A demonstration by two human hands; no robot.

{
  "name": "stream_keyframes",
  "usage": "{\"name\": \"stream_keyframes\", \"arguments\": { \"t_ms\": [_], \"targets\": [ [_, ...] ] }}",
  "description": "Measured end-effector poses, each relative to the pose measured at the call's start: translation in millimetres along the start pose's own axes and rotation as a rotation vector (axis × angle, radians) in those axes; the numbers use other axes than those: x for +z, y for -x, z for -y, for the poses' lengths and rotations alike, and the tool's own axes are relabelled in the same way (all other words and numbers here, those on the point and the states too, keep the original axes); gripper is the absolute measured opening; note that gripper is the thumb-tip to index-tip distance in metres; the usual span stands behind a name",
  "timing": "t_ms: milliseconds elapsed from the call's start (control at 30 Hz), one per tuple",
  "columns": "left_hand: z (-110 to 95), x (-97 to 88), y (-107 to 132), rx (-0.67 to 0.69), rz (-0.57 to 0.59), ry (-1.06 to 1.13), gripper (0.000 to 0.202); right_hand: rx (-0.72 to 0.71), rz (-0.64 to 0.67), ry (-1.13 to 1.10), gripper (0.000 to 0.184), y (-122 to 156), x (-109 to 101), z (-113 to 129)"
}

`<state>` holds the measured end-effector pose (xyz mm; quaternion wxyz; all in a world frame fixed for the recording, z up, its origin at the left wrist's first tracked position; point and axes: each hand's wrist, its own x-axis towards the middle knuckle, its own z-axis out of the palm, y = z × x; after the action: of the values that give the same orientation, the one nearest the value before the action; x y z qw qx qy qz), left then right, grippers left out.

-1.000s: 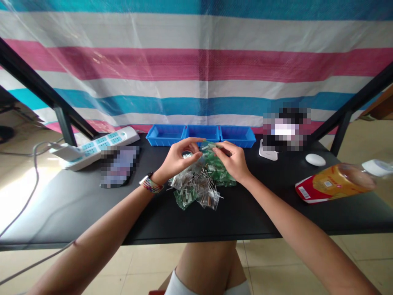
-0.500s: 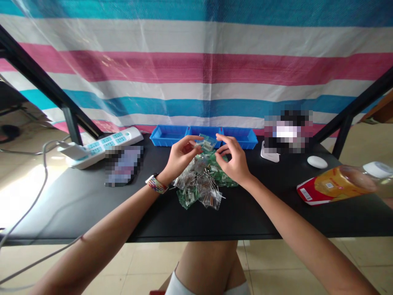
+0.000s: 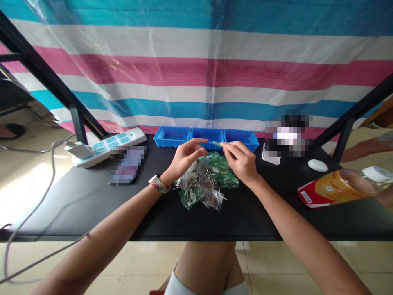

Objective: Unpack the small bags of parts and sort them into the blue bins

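Observation:
A small green plastic packet [image 3: 216, 144] is pinched between the thumb and fingertips of my right hand [image 3: 241, 159], seen nearly edge-on in front of the blue trays. My left hand [image 3: 186, 159] is just to its left, thumb and fingers apart, holding nothing. Below both hands lies a heap of clear bags [image 3: 211, 197] and green bags [image 3: 225, 172] with thin metal pins or rods inside. Some rods stick out of the bags. What the pinched packet contains is too small to make out.
Three joined blue trays [image 3: 175, 143] stand behind the heap. On the left are a white power strip [image 3: 112, 143] and a blurred phone-like object [image 3: 129, 164]. At right are a white oval object [image 3: 317, 165] and a lying drink bottle [image 3: 336, 186]. A striped sheet [image 3: 184, 73] hangs behind.
The packet has passed from my left fingers to my right fingertips and turned from flat-facing to edge-on. My left hand has opened, and the view has shifted slightly.

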<state>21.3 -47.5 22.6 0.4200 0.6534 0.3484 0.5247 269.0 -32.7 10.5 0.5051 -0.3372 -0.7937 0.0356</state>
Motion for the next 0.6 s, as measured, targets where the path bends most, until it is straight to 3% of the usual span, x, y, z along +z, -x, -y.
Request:
{"name": "stream_keyframes", "arguments": {
  "t_ms": [133, 233, 367, 433, 533, 600],
  "targets": [
    [4.5, -4.0, -2.1, 0.042, 0.000, -0.021, 0.031, 0.061, -0.174, 0.100, 0.031, -11.4, -13.5, -24.4],
    [5.2, -5.2, -2.5, 0.043, 0.001, -0.067, 0.026, 0.119, -0.092, 0.251, 0.033, -12.1, -16.7, -36.5],
    [2.9, -6.4, -1.9, 0.075, 0.083, -0.248, 0.021, 0.125, -0.004, 0.352, 0.036, -10.6, -16.0, -32.5],
    [3.3, -7.1, -1.5, 0.125, 0.165, -0.369, 0.020, 0.074, 0.116, 0.212, 0.029, -12.2, -16.9, -25.3],
    [6.9, -7.5, -0.6, 0.210, 0.255, -0.509, 0.020, 0.016, 0.438, -0.017, 0.019, -14.1, -18.2, -14.8],
    [9.3, -7.2, 0.1, 0.250, 0.277, -0.573, 0.020, 0.014, 0.592, -0.040, 0.032, -13.1, -17.8, -9.9]
  ]
}}
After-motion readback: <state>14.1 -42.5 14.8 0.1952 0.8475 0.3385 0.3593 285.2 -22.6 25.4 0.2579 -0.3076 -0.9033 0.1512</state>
